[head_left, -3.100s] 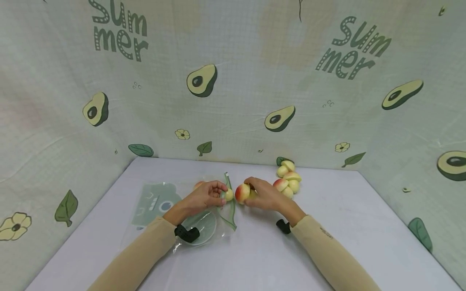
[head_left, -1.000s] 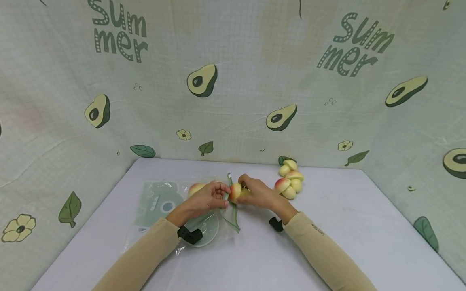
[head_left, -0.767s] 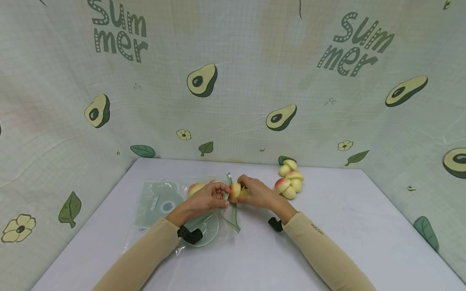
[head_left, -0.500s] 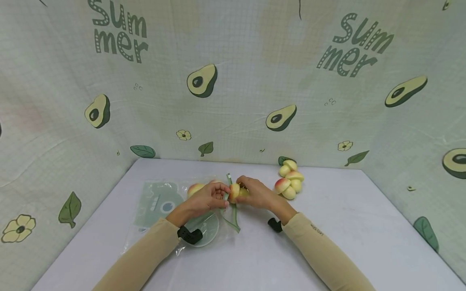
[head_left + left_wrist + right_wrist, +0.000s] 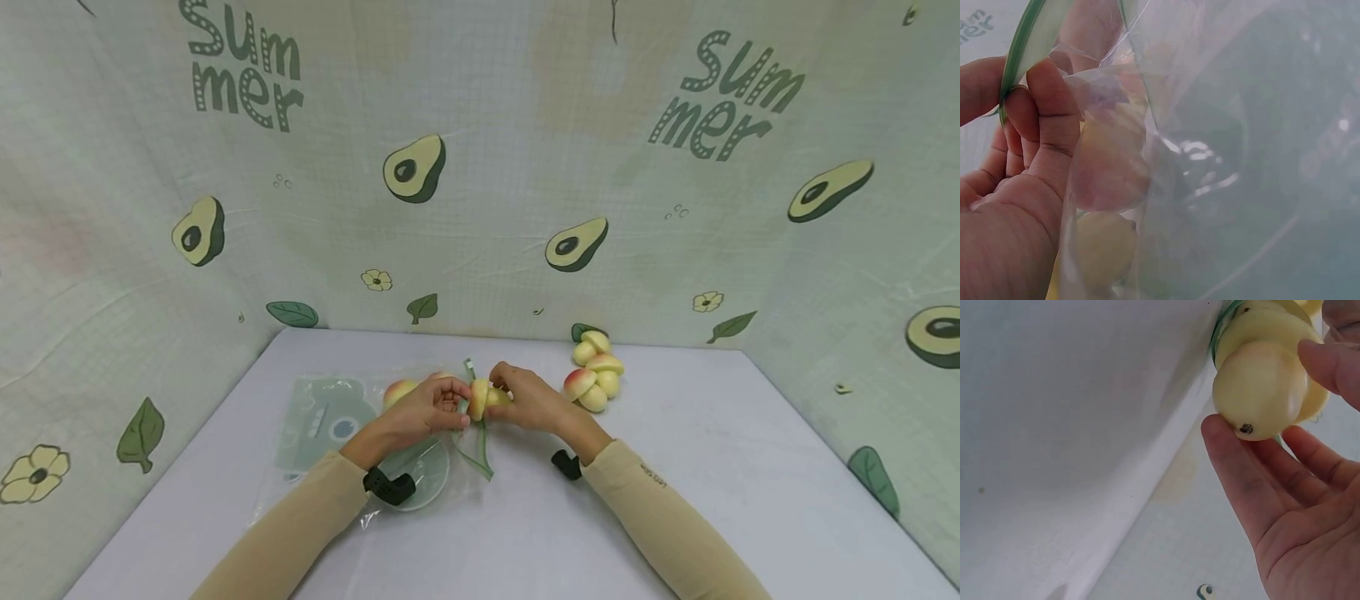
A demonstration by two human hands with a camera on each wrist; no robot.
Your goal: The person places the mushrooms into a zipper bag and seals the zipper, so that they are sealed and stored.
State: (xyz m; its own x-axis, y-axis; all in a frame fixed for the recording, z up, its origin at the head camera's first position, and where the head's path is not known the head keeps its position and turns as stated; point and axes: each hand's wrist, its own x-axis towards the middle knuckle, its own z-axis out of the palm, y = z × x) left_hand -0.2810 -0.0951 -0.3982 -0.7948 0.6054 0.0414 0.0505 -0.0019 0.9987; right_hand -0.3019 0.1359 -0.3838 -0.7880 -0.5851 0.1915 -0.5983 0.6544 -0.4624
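Pinching zip edge (image 5: 1034, 40) of clear bag (image 5: 318, 417) in thumb and finger: left hand (image 5: 423, 408). Right hand (image 5: 542, 404) gripping yellow-red mushroom (image 5: 477, 400) by stem, cap just beside left fingertips at bag mouth. Bagged mushrooms (image 5: 397, 392) behind left fingers; mushroom cluster (image 5: 603, 364) beyond right fingers.

The bag (image 5: 1216, 181) looks glossy plastic, the mushroom (image 5: 1260, 384) smooth.

As I watched, the right hand (image 5: 534, 402) shifted slightly left, near frame centre; its mushroom (image 5: 478, 402) — earlier apart from the left hand (image 5: 427, 407) — now stands right beside that hand's fingertips. Left of centre, inside the clear bag (image 5: 318, 450), more of a red-tinged cap (image 5: 397, 392) shows.
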